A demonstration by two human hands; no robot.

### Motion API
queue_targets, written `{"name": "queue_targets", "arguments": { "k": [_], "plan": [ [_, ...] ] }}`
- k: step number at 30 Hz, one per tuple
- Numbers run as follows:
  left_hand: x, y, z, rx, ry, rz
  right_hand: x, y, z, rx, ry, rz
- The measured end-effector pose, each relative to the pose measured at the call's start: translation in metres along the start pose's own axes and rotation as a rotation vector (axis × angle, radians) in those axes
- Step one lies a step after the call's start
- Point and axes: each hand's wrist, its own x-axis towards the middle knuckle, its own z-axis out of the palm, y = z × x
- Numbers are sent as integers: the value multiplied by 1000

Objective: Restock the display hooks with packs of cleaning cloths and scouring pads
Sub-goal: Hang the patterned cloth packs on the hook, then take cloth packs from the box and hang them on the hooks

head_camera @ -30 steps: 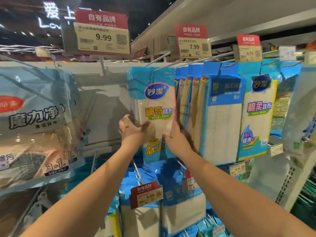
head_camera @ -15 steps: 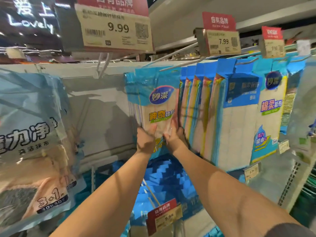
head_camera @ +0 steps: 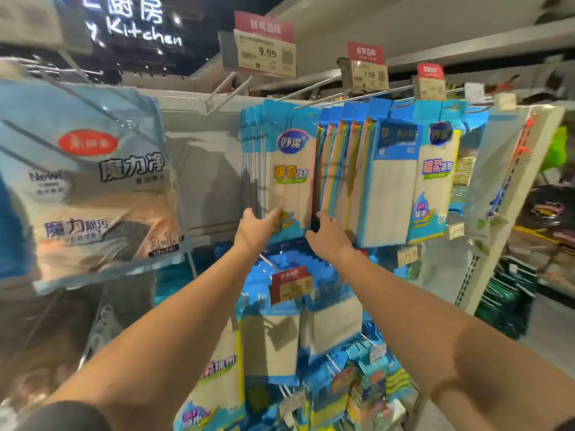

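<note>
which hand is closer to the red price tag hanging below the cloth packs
Right. The right hand is just above and right of the red tag; the left hand is farther up-left.

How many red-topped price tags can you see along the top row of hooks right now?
3: the 9.99 tag left of centre, the middle tag, and a blurred third further right. More may sit beyond.

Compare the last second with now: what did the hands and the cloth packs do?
The left hand and right hand slid down to the bottom corners of the blue-and-white cloth packs, pushing them back along the wire hook. The neighbouring packs stayed hanging.
</note>
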Motion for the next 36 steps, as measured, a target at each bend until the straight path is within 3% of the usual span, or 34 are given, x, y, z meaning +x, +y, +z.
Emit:
{"name": "queue_targets", "arguments": {
  "k": [6,14,25,36],
  "plan": [
    [-162,-36,-63,36,31,175,-159,1,-19,-82,40,-65],
    [-386,-133,-186,260,-54,5,-370,-29,41,-85,-312,-66],
    [-648,-320,-377,488,-51,-365,-637,-134,231,-248,-752,-307],
    [-873,-473,-631,590,-114,-552,-916,-313,412,-317,-1065,-411]
  ]
}}
